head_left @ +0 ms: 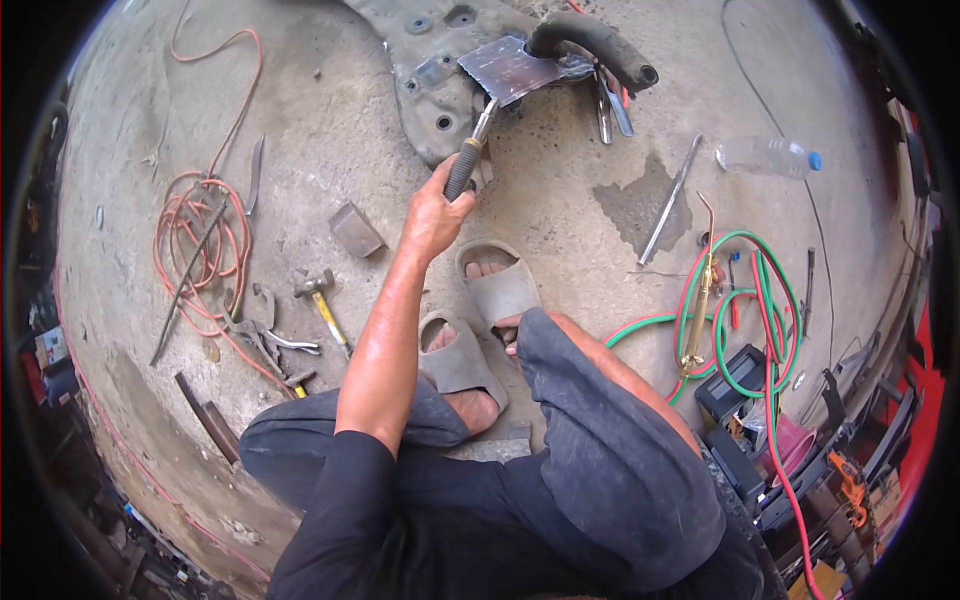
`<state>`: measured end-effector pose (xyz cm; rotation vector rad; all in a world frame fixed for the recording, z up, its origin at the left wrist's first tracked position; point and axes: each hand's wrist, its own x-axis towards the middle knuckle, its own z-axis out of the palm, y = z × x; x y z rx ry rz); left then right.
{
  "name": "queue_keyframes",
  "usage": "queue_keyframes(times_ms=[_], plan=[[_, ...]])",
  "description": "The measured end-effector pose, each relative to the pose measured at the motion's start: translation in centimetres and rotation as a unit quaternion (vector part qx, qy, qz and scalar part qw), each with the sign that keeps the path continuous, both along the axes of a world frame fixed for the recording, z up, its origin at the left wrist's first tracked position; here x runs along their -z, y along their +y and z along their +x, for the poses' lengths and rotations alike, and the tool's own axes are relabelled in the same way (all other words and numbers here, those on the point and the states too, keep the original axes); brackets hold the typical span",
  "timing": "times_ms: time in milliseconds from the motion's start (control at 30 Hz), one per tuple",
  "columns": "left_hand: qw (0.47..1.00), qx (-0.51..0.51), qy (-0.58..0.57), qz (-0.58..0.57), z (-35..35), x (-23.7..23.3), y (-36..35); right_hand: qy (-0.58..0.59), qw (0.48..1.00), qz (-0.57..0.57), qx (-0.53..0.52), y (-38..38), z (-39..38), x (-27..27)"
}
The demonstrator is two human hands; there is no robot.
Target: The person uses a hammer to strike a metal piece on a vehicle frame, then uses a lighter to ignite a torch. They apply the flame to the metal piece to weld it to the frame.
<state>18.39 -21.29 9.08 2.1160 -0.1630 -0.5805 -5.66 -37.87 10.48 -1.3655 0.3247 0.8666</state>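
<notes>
My left hand (437, 215) is wrapped round the dark ribbed handle of a metal-shafted tool (461, 170). The shaft reaches up to the lower edge of a flat, shiny metal plate (508, 68); whether they are joined is unclear. Beneath the plate lies a large grey metal part (425, 75) with several holes, and a thick bent tube (605, 48) extends over its right side. A bare forearm (630, 380) appears to run along the right knee, but my right hand is hidden around the dark trouser leg, so its grip cannot be made out.
Left on the concrete are a coiled orange cable (203, 240), a metal block (357, 231), a yellow-handled hammer (327, 318) and pliers. Right are a metal rod (670, 200), a plastic bottle (765, 157), a brass torch (700, 315) with red and green hoses, and a black toolbox (732, 383).
</notes>
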Motion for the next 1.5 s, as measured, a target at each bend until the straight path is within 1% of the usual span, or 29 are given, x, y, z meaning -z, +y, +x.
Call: queue_keyframes(times_ms=[67,267,367,467,767,867,967,1067,1167,1367,1467,1500], plan=[[0.999,-0.008,0.033,-0.009,0.2,0.1,0.1,-0.009,1.0,-0.006,0.002,0.1,-0.3,0.5],[0.999,-0.007,0.046,0.003,0.2,-0.6,0.1,-0.024,1.0,-0.01,-0.002,0.2,-0.3,0.6],[0.999,-0.004,0.051,0.009,0.3,-0.6,0.2,0.0,1.0,0.008,0.012,0.3,-0.3,0.7],[0.999,-0.005,0.045,0.006,0.3,-0.5,0.3,-0.019,1.0,-0.016,-0.004,0.2,-0.2,0.5],[0.999,-0.005,0.041,0.005,0.2,-0.6,0.2,0.006,1.0,0.015,0.009,0.3,-0.4,1.1],[0.999,0.001,0.034,0.013,0.2,-0.7,0.2,-0.004,1.0,0.004,0.009,0.3,-0.4,0.9],[0.999,-0.003,0.04,0.013,0.2,-0.9,0.1,-0.005,1.0,0.017,0.024,0.2,-0.1,0.2],[0.999,-0.006,0.047,0.017,0.2,-1.0,0.0,-0.01,1.0,0.007,0.011,0.3,-0.2,0.6],[0.998,-0.007,0.054,0.026,0.2,-1.2,0.0,-0.002,1.0,0.004,0.004,0.2,-0.2,0.7],[0.998,-0.009,0.052,0.019,0.1,-1.0,0.0,0.035,0.998,0.032,0.031,0.3,-0.3,0.6],[1.0,0.001,0.004,0.017,0.1,-0.3,0.1,0.027,0.999,0.031,0.026,0.2,-0.3,0.7],[1.0,-0.002,0.019,0.018,0.1,-0.1,0.2,0.022,0.999,0.025,0.023,0.2,-0.3,0.7]])
